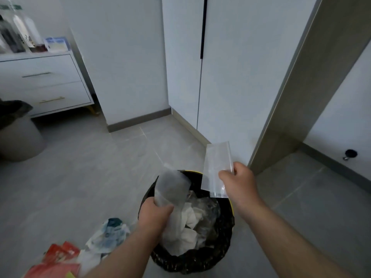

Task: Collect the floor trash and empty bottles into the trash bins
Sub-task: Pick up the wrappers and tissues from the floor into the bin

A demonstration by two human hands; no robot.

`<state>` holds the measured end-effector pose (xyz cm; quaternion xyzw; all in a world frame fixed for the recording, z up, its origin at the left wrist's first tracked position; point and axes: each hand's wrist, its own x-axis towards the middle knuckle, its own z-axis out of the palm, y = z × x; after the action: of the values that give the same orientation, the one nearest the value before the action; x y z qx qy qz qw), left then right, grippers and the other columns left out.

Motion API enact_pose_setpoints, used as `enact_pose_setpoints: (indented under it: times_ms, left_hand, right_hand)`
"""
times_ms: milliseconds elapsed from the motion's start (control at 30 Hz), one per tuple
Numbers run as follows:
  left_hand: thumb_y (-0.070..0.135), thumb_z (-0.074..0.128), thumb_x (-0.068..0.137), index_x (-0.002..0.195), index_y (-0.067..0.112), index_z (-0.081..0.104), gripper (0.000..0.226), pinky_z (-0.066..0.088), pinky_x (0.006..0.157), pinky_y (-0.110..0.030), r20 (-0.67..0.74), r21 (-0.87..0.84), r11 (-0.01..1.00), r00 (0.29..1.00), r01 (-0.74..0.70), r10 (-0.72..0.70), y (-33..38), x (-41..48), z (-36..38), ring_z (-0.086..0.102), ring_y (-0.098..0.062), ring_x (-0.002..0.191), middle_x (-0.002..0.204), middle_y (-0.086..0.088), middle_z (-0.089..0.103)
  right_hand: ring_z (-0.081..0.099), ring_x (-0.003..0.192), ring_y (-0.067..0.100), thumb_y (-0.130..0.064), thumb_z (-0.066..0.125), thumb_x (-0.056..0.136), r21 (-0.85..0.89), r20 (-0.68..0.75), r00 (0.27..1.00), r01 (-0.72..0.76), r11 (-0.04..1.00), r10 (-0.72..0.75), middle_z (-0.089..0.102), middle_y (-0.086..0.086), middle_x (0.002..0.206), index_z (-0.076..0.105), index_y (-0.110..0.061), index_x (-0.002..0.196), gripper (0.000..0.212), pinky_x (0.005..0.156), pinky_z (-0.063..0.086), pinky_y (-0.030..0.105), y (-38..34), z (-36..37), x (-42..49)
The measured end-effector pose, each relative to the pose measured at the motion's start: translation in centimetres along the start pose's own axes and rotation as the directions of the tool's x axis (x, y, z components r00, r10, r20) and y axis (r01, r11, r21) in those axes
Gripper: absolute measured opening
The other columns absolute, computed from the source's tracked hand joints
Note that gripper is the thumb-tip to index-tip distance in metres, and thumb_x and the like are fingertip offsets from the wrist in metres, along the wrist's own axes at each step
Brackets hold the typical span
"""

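On my feed both forearms reach up from the bottom edge toward the trash bin (192,261) at lower centre, which is lined with a black bag and holds crumpled white paper and plastic. The left hand (155,214) sits over the bin's left rim, its back toward me, fingers curled round the lower part of a crumpled clear bag (172,189) that stands up above the opening. The right hand (240,183) is higher, just right of the bin's far rim, thumb and fingers pinching the right edge of a flat clear bag (217,167), held upright and slightly tilted. At lower left I see a white and teal wrapper (108,233) and red packaging (58,257) lying on the grey tile floor (90,177) beside the bin. A second bin (20,141) stands at the left edge, well apart.
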<state>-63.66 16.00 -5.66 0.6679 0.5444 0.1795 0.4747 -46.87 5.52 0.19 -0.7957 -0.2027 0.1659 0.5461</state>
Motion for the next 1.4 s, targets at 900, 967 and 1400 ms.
enact_pose_setpoints:
  times_ms: [900,967,1400]
  left_hand:
    - [0.074,0.01,0.078,0.152,0.023,0.014,0.089,-0.005,0.119,-0.035,0.466,0.591,0.491,0.768,-0.639,0.439,-2.9,-3.3,0.9,-0.001,-0.014,0.148,0.16,0.004,0.003]
    - [0.076,0.013,0.079,0.15,0.021,0.025,0.09,0.002,0.115,-0.032,0.304,0.626,0.492,0.77,-0.605,0.561,-4.1,-2.5,-1.4,0.011,-0.017,0.147,0.157,0.003,0.009]
    - [0.084,0.046,0.059,0.147,0.025,-0.023,0.126,-0.004,0.117,-0.029,0.4,0.565,0.657,0.862,-0.499,0.31,-7.3,-1.2,-4.9,-0.036,-0.004,0.135,0.148,0.014,-0.04]
  right_hand:
    - [0.056,0.079,0.019,-0.015,0.057,0.081,-0.396,0.221,0.961,0.247,0.884,-0.169,0.06,-0.004,0.085,0.056,-0.02,0.094,0.014,0.063,0.042,0.025,3.5,3.4,-2.0]
    - [0.055,0.109,0.021,-0.024,0.06,0.083,-0.5,0.399,0.91,0.32,0.805,-0.114,0.06,0.0,0.114,0.056,-0.018,0.117,0.034,0.089,0.044,0.028,5.3,4.3,-2.6]
    - [-0.016,0.146,0.036,-0.069,0.061,0.073,-0.812,0.583,0.568,0.422,0.403,0.581,-0.023,0.014,0.158,-0.016,-0.032,0.15,0.114,0.119,0.002,0.05,9.7,10.3,-3.2]
